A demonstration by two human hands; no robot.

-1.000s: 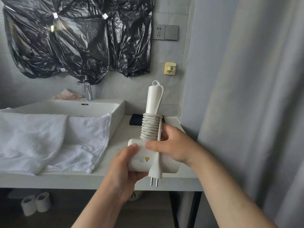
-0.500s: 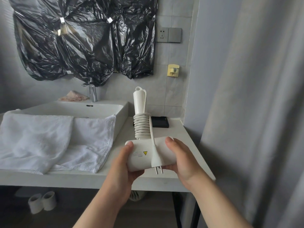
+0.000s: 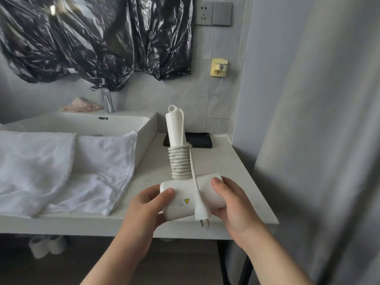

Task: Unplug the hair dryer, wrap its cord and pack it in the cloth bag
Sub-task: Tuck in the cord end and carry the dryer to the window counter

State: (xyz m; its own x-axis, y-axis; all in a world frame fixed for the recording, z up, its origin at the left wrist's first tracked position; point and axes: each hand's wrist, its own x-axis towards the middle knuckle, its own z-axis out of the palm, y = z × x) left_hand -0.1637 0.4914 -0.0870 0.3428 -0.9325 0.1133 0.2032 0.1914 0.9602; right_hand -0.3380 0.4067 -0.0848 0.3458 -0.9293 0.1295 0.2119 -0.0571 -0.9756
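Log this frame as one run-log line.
stage: cord wrapped, unplugged | left hand: holds hair dryer body | right hand: holds other end | cord: coiled on handle | plug: hanging loose | cloth bag: not in view

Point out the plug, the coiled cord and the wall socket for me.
plug (image 3: 201, 211): head view, on its white body above the two pins.
cord (image 3: 179, 163): head view, on the middle turns wound round the handle.
socket (image 3: 203, 13): head view, on its grey faceplate.

A white towel (image 3: 61, 167) drapes over the sink (image 3: 123, 124) left of the left hand (image 3: 144, 210); a black tray (image 3: 198, 139) sits on the counter (image 3: 236, 182) beyond both hands.
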